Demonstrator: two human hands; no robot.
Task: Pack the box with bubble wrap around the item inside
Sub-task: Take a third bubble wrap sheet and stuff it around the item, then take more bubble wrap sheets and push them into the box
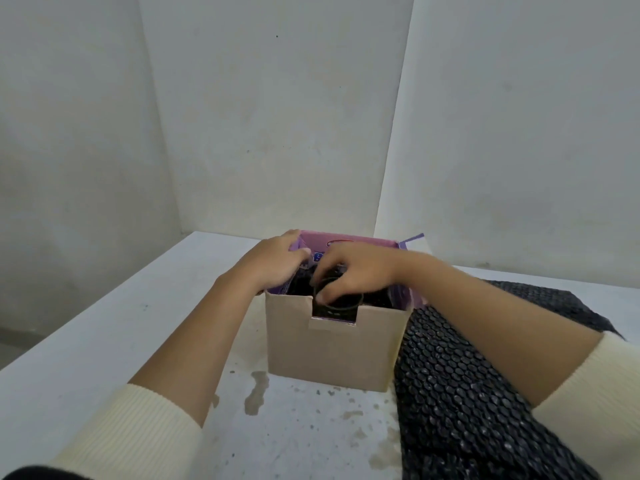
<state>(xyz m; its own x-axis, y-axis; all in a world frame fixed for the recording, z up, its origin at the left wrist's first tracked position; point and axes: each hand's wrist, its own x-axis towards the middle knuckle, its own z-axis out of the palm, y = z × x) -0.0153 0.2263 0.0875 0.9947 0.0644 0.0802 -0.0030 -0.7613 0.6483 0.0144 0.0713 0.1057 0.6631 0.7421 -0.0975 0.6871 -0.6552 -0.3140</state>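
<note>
An open cardboard box (332,351) with a purple printed inside stands on the white table (104,327). A notch is cut in its near wall. A dark round item (341,304) sits inside, its rim showing through the notch, with dark bubble wrap around it. My left hand (273,263) rests on the box's far-left rim, fingers curled over the edge into the box. My right hand (356,275) reaches into the top, fingers pressed down on the item and the wrap. A large sheet of black bubble wrap (467,393) lies on the table to the right of the box.
White walls close off the table behind and to the right. Brownish stains (258,393) mark the table in front of the box. The table's left edge drops off to the floor (17,344).
</note>
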